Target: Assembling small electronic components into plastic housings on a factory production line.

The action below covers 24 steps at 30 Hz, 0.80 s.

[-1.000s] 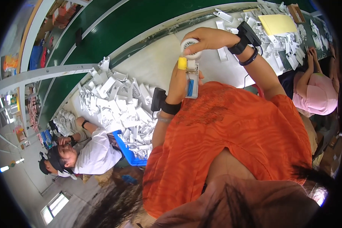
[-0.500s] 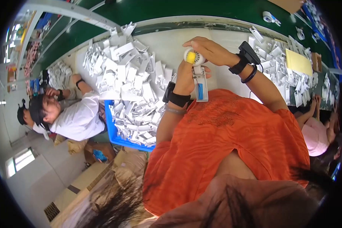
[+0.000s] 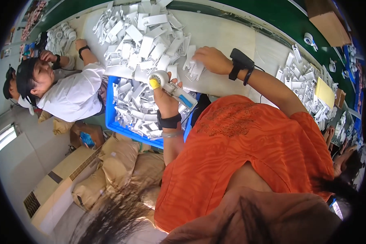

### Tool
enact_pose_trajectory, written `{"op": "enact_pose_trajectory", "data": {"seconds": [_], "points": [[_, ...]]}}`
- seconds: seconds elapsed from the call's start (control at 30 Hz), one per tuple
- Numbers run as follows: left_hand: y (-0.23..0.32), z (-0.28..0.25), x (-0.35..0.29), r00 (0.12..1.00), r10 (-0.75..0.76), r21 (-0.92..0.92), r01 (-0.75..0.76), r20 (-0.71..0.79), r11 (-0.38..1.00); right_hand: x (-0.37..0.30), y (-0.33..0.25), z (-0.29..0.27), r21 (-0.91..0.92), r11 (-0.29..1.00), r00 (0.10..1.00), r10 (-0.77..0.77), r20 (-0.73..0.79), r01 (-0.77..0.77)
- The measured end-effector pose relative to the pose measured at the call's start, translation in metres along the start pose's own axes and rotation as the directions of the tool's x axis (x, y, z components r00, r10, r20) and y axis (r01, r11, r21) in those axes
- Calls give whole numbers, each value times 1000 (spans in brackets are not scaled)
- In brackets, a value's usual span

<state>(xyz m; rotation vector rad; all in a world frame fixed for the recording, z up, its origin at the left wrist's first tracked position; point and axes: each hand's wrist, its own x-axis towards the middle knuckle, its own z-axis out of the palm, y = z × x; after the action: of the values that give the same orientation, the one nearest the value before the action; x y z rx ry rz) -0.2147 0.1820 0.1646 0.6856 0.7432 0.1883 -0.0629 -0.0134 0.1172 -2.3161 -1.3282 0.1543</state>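
Observation:
My left hand (image 3: 168,102) is wrapped round a white plastic device (image 3: 162,78). It has a round slotted head with a yellow middle and an open handle holding a blue cylinder (image 3: 186,100). This hand hovers over a blue bin (image 3: 108,112) of loose white plastic parts. Farther right, my right hand (image 3: 214,61) has its curled fingers on a white plastic piece (image 3: 197,72) at the edge of a heap of white parts (image 3: 148,34). Its fingertips are partly hidden. Both wrists wear black straps, the right one with a small black box.
A co-worker in a white shirt (image 3: 73,97) sits at the left. Another heap of white parts (image 3: 293,75) lies at the right, with a yellow sheet (image 3: 324,94). Sacks (image 3: 118,160) stand behind the bin, and a cardboard box (image 3: 327,24) at the far right.
My hands have parted. The left carried the white device leftward and down over the bin; the right let go of its head and moved to the heap's edge. The view has shifted.

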Motion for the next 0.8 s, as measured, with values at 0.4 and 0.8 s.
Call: {"op": "enact_pose_trajectory", "data": {"seconds": [0.4,0.8], "points": [[-9,-20,7,999,-13,-59,16,37,998,42,4,9,-230,941,958,-205,201,249],[-25,-10,-3,998,-58,-62,59,14,996,11,34,-21,643,470,701,697,150,-605]]}}
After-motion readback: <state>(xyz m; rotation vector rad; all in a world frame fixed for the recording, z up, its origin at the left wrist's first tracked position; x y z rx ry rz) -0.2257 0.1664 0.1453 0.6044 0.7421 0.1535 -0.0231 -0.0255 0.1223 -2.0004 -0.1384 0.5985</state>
